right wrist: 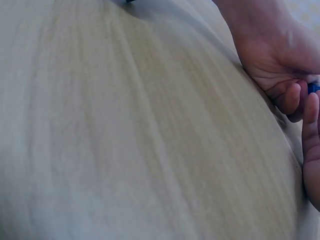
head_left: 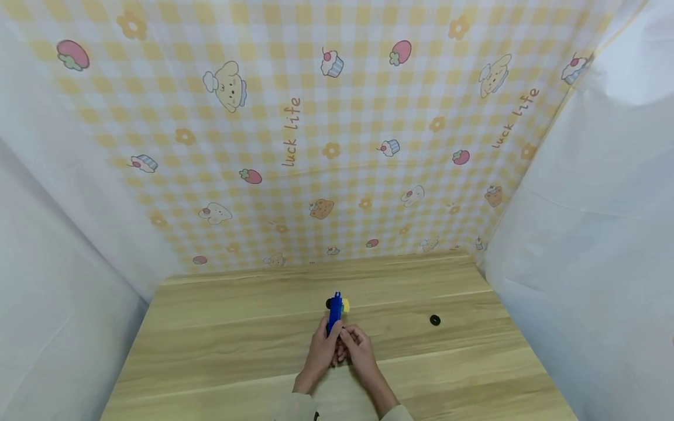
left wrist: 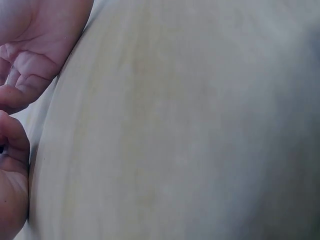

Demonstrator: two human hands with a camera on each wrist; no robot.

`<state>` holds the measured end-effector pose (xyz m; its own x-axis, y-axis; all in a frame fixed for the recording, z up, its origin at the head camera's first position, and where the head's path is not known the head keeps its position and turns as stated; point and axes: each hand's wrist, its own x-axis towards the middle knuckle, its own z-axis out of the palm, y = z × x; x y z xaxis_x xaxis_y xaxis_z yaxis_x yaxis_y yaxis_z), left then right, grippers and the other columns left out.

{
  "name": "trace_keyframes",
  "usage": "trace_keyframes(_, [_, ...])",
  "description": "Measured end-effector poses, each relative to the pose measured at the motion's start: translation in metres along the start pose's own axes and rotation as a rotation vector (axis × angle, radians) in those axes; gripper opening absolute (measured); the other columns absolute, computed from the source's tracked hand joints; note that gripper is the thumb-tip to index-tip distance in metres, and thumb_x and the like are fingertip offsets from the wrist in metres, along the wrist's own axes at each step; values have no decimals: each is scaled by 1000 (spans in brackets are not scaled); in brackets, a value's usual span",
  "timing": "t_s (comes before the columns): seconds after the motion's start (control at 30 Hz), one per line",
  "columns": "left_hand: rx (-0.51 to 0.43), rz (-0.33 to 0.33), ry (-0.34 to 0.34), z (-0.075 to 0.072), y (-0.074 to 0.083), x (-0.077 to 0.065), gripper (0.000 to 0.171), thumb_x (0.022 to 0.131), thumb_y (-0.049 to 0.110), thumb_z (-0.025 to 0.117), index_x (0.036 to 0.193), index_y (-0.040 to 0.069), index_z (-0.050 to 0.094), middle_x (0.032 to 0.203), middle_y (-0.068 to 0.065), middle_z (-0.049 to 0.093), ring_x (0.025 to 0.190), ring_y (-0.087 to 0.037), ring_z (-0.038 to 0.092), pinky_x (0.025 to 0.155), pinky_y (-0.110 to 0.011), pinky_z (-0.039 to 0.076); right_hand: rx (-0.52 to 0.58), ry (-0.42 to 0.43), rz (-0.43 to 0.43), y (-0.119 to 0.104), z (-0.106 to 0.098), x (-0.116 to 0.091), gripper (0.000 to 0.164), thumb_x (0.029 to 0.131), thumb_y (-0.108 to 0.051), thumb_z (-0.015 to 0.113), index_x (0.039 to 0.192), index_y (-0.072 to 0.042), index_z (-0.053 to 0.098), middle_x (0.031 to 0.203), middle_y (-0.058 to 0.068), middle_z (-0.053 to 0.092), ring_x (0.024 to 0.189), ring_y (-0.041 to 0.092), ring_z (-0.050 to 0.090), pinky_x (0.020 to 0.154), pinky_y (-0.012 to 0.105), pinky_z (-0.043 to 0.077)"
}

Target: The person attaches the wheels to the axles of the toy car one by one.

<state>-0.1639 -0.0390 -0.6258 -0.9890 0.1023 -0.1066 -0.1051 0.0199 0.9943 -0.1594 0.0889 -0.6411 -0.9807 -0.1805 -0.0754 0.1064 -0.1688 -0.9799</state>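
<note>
My left hand grips the rear of a long blue toy piece, with the thumb along its top. At its far end a black wheel-like disc sits on the left and a yellow part on the right, with a bit of green beside it. My right hand meets the left at the near end, its thumb and fingers pinching at a small dark part there, mostly hidden. Both hands show at the edges of the wrist views, where only a sliver of blue appears between them.
A black ring lies flat on the wood-grain table, to the right of the hands. Behind the table hangs a yellow checked cloth. White sheets close off both sides.
</note>
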Motion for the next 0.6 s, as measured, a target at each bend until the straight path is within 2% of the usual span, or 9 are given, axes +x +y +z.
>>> trace_keyframes(0.1, [14,3,-12,-4,14,-6,33,107,36,45,112,4,53,67,-7,54,45,-11,46,42,-24,43,-16,-14,-5,0,0,1,30,102,-28,57,110,0,55,81,2,60,63,8,59,57,21,53])
trace_keyframes(0.2, [6,38,-12,-7,24,-11,34,107,32,45,109,0,55,70,-11,55,48,-11,48,45,-25,45,-47,-29,-13,0,1,1,34,103,-26,56,122,2,50,92,7,61,65,9,61,57,22,54])
trace_keyframes(0.33, [-29,59,-29,-6,12,-6,34,109,30,42,103,-1,55,69,-14,52,50,-13,47,45,-24,42,-121,-35,-1,-4,0,2,40,104,-28,55,132,0,49,104,5,61,65,9,58,55,22,52])
trace_keyframes(0.47, [-12,45,-43,-5,-7,2,36,109,34,37,99,5,55,63,-3,44,49,-8,40,46,-20,37,-178,-87,25,-7,0,3,40,106,-33,48,132,-2,52,83,3,59,56,9,52,48,21,46])
trace_keyframes(0.53, [0,44,-41,-5,-10,3,37,109,37,37,97,6,54,61,1,41,48,-6,38,45,-19,36,-184,-123,34,-8,0,4,41,107,-34,44,131,-2,52,72,4,55,51,9,49,46,20,43])
trace_keyframes(0.6, [-8,43,-39,-5,-10,3,39,109,39,38,96,6,53,60,4,40,47,-5,37,44,-19,35,-182,-153,33,-9,1,4,41,108,-33,42,132,-1,51,69,6,53,50,10,48,45,20,43])
